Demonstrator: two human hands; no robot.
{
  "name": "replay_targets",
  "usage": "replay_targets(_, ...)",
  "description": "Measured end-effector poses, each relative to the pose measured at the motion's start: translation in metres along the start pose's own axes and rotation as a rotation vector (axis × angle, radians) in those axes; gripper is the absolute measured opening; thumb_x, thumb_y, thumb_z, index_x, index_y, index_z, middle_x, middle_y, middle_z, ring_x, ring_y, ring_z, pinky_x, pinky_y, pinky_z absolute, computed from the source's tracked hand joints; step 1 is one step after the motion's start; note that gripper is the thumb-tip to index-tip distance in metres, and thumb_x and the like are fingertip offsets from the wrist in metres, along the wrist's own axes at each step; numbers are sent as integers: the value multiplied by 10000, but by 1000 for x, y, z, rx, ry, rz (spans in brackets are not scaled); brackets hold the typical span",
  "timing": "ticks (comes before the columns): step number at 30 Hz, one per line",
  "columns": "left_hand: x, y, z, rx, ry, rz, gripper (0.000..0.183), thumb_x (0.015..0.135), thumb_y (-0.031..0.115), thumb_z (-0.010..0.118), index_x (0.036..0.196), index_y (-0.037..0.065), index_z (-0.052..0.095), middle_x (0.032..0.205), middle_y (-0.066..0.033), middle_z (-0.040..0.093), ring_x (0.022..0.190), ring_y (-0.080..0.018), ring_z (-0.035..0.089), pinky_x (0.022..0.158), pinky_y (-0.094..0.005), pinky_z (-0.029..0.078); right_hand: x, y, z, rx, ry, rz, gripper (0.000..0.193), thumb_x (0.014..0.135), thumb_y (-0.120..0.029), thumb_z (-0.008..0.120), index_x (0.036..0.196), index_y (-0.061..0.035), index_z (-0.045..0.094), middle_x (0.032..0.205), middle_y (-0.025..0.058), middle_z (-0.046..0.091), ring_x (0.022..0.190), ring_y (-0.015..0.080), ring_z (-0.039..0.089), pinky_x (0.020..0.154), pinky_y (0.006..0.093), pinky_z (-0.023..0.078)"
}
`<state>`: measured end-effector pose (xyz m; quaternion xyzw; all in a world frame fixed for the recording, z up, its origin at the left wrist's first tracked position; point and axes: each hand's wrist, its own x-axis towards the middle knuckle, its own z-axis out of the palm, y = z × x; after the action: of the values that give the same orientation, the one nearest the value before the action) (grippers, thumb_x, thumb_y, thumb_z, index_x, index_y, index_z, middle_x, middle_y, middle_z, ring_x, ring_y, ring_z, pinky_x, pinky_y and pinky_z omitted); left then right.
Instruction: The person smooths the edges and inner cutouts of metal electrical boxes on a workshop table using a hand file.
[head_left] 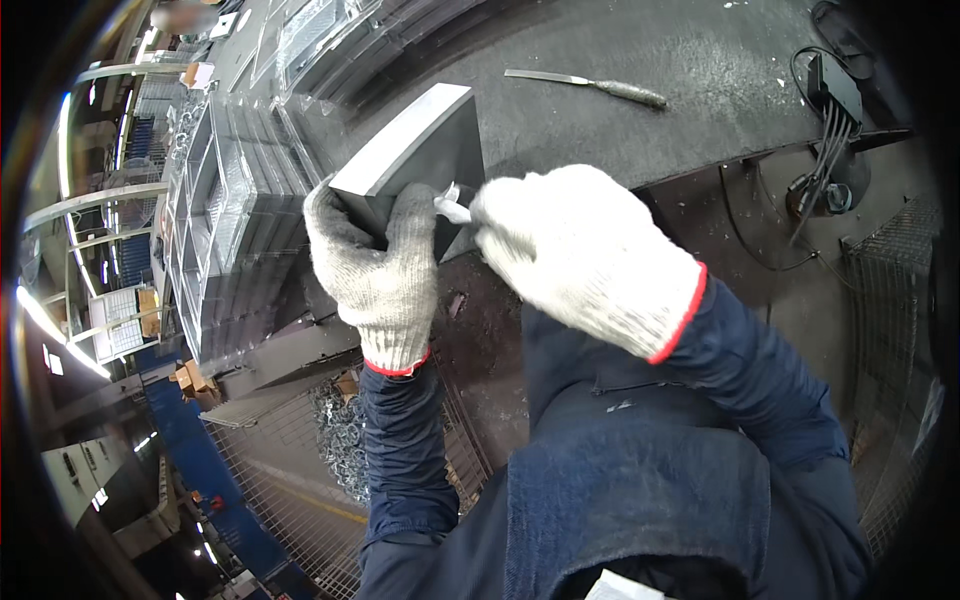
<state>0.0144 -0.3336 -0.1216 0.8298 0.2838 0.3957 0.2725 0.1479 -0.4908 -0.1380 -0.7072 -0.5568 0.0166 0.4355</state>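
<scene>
My left hand, in a white knit glove with a red cuff, grips a grey box-shaped part by its near end. The part is tilted, with a pale smooth face turned up and a darker flat side facing right. In a similar glove, my right hand is closed in a pinch at that darker side. A small crumpled white scrap sticks out from its fingertips, close to the left thumb. Whether the scrap is paper, cloth or film I cannot tell.
Beyond the part, a flat-bladed hand tool lies on the dark worktable. Stacked grey frames stand at the left. At the right are a black box with cables and a wire-mesh cage. Metal pieces fill a wire basket below.
</scene>
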Motion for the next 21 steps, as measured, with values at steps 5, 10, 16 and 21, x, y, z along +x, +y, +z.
replay_targets(5,5,8,3,-190,-9,-69,401,918,72,902,1231,-11,665,996,-37,686,885,-108,622,821,-288,541,16,24,27,-114,68,-29,74,946,-147,747,968,-94,701,824,116,725,806,333,755,711,448,604)
replay_targets(10,-12,-3,18,-390,148,-117,441,933,44,896,1295,-27,654,1182,-115,740,1045,-172,697,964,-336,578,18,28,30,-53,221,-120,79,948,-141,737,987,-87,693,810,139,722,821,351,757,724,454,597)
replay_targets(16,2,-12,-21,-189,-198,-247,469,928,240,919,1254,-5,688,1148,-122,735,1048,-182,701,917,-369,598,30,57,49,-28,242,-121,132,984,-228,702,1009,-113,762,857,127,751,821,367,761,764,484,606)
replay_targets(21,79,17,-17,190,-592,-2,596,897,398,879,1277,-38,736,1084,-167,757,968,-265,739,860,-383,604,23,39,58,-60,144,-57,153,996,-253,710,1009,-109,761,900,137,765,825,362,760,762,472,608)
